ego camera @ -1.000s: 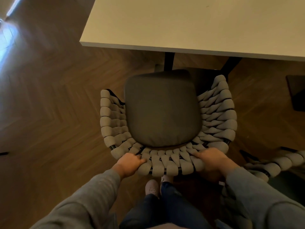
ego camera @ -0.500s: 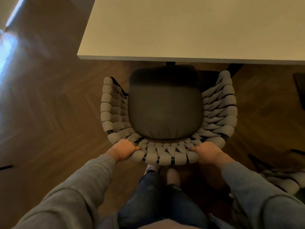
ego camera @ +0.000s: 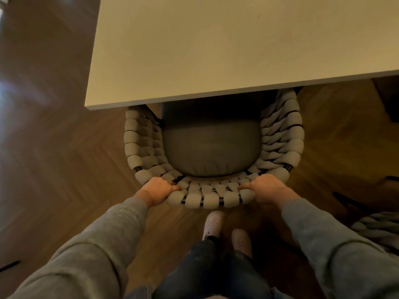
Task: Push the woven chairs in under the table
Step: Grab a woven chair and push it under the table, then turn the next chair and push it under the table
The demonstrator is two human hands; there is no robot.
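Woven chair (ego camera: 211, 156) slid farther under table (ego camera: 216, 50); left grip (ego camera: 158, 190), right grip (ego camera: 266, 189) both clasp backrest (ego camera: 212, 198).

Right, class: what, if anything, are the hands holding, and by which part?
The left hand and right hand grip the grey woven chair by its curved backrest's top rim.

The table (ego camera: 216, 39) is plain cream. The chair (ego camera: 140, 145) has fat grey woven ropes and a dark grey cushion (ego camera: 211, 152). The floor (ego camera: 54, 169) is brown wood in zigzags. The sleeves (ego camera: 97, 244) are grey, the trousers (ego camera: 205, 272) dark blue, and the shoes (ego camera: 213, 223) pale with little dots.
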